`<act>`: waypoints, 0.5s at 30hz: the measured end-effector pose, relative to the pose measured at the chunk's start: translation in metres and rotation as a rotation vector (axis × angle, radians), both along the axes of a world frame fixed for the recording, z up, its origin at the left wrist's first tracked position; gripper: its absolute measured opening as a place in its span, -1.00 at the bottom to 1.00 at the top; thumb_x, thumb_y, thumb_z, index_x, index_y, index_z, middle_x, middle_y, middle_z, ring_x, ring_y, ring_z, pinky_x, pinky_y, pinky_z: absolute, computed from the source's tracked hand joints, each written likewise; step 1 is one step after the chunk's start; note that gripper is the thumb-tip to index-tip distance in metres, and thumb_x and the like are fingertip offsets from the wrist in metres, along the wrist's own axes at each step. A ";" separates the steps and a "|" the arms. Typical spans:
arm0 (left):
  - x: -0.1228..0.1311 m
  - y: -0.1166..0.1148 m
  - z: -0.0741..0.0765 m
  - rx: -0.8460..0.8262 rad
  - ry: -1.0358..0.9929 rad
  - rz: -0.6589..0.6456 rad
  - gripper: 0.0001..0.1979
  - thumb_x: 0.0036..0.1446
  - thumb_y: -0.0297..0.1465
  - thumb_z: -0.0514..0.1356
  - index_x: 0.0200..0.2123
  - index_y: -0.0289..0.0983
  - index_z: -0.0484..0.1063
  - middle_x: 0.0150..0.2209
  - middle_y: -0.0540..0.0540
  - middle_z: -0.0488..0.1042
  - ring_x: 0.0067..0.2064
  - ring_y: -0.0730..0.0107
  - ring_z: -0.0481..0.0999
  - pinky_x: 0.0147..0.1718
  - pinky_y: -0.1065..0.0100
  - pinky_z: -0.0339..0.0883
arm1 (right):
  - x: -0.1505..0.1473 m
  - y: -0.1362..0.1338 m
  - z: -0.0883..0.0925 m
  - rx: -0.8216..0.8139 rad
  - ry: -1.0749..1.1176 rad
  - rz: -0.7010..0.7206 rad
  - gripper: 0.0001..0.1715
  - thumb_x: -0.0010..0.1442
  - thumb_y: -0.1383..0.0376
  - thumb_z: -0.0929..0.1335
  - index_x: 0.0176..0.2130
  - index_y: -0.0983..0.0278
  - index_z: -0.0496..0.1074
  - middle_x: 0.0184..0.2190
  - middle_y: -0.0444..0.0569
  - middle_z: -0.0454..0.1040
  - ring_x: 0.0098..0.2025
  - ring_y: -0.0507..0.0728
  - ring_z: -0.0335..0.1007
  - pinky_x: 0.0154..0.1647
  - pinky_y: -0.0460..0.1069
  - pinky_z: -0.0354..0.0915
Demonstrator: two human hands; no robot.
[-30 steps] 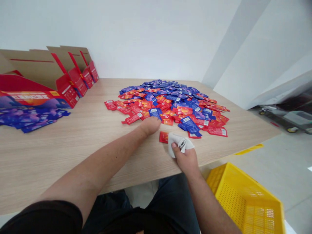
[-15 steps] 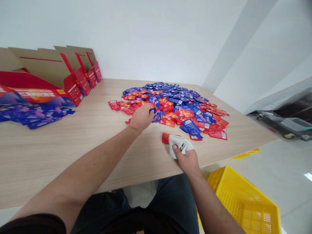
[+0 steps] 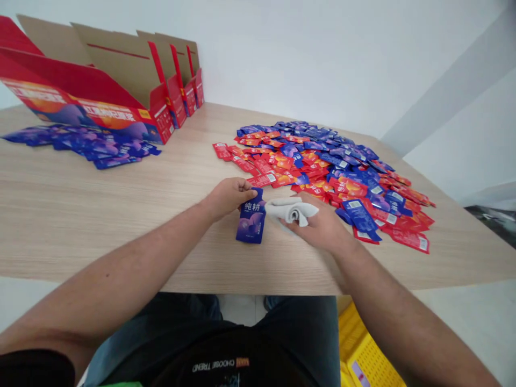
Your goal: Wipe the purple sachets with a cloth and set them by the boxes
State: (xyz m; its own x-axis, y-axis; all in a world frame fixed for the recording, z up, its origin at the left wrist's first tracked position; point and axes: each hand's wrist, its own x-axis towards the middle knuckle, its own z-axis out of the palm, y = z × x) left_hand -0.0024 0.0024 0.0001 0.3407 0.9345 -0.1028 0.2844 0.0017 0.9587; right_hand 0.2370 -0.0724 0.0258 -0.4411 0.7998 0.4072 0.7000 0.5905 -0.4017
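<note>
My left hand (image 3: 230, 200) pinches the top corner of a blue-purple sachet (image 3: 250, 223), which hangs upright with its printed front toward me. Close by on the right, my right hand (image 3: 318, 226) is closed on a folded white cloth (image 3: 288, 208), rolled at one end. The cloth's edge is beside the sachet; whether they touch I cannot tell. Behind both hands spreads a large heap of red and blue sachets (image 3: 322, 156).
Open red printed cartons (image 3: 121, 115) stand in a row at the back left. In front of them lies a smaller pile of blue sachets (image 3: 100, 148). A yellow plastic crate (image 3: 363, 349) is on the floor below the table's (image 3: 193, 258) right front edge.
My left hand has come back from the heap with a blue sachet. The right hand has brought the cloth up beside it, and the red sachet under the cloth is out of sight. The view has turned left.
</note>
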 end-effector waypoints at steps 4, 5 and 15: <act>-0.003 0.006 -0.020 -0.047 -0.096 0.040 -0.77 0.13 -0.25 0.31 -0.40 -0.27 0.40 -0.56 0.05 0.43 -0.54 0.51 0.37 -0.54 0.45 0.22 | -0.024 0.032 0.010 0.041 -0.149 0.193 -0.74 0.23 0.24 0.39 -0.07 0.23 0.46 -0.18 0.03 0.57 -0.12 0.19 0.48 -0.11 0.05 0.38; -0.004 0.007 -0.023 -0.052 -0.118 0.041 -0.76 0.12 -0.23 0.32 -0.40 -0.28 0.42 -0.55 0.04 0.45 -0.53 0.50 0.38 -0.53 0.44 0.24 | -0.029 0.038 0.010 0.032 -0.192 0.204 -0.73 0.22 0.24 0.39 -0.06 0.23 0.46 -0.17 0.03 0.56 -0.12 0.20 0.47 -0.12 0.05 0.37; -0.001 0.009 -0.030 -0.214 -0.303 0.063 -0.89 0.13 -0.35 0.27 -0.35 -0.29 0.46 -0.46 0.00 0.49 -0.47 0.49 0.42 -0.47 0.42 0.31 | -0.037 0.055 -0.036 0.038 -0.210 0.198 -0.72 0.27 0.21 0.39 -0.02 0.22 0.43 -0.12 0.05 0.53 -0.04 0.23 0.45 -0.07 0.09 0.37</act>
